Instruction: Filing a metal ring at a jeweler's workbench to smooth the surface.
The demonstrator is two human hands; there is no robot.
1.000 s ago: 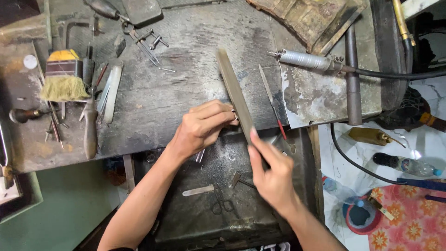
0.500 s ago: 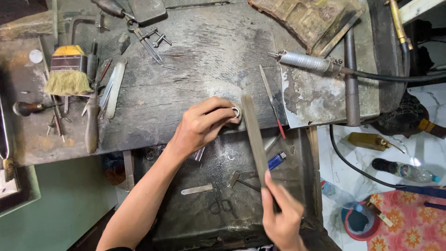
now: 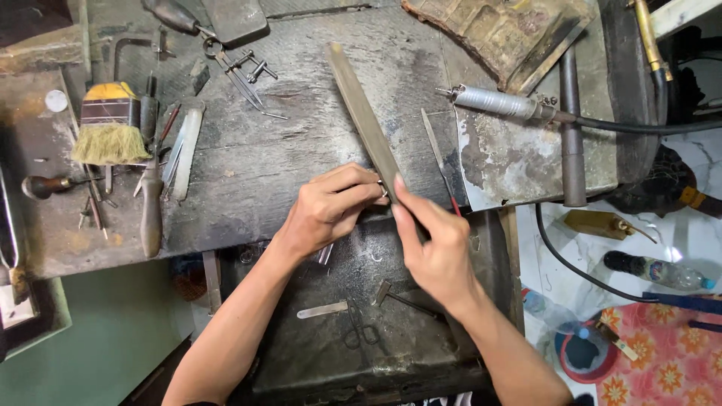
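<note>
Now right hand [image 3: 436,248] fingers grip file [image 3: 365,120], pushed fwd; left hand [image 3: 327,207] pinches small ring [image 3: 383,190].

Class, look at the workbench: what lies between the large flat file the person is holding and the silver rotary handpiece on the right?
In the head view, a slim needle file with a red-tipped handle lies between the large file and the handpiece.
</note>
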